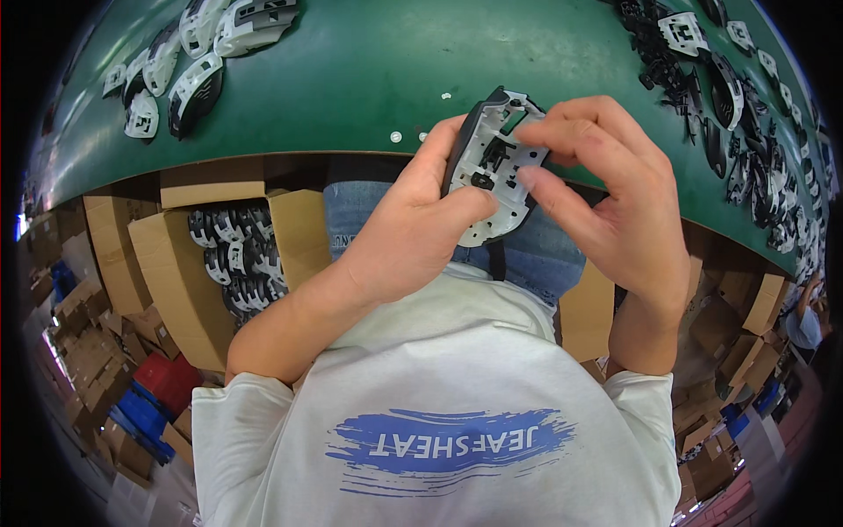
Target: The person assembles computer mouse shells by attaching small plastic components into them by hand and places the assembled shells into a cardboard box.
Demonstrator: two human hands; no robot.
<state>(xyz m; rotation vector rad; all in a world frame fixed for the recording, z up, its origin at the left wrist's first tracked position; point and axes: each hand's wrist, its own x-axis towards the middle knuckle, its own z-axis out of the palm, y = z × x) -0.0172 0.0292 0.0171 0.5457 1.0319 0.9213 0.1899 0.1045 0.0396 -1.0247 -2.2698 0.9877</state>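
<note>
A computer mouse shell (511, 195) is tilted up over the table's near edge, its white inner side facing me and its dark outer skin showing along the left. Small black parts sit inside it. My left hand (399, 233) is closed round its left side, thumb lying across the lower inner face. At the right rim, my right hand (628, 198) has its index finger and thumb bent onto the shell, one near the upper opening and the other lower down. Whether a small part is between those fingertips cannot be made out. The shell's outer face is mostly hidden.
On the green table (351, 79), several white-and-black mouse shells (195, 92) lie at far left. Black parts (672, 83) and more shells spread along the right. Small white discs (396, 137) lie near the front edge. A cardboard box (167, 281) of shells stands below left.
</note>
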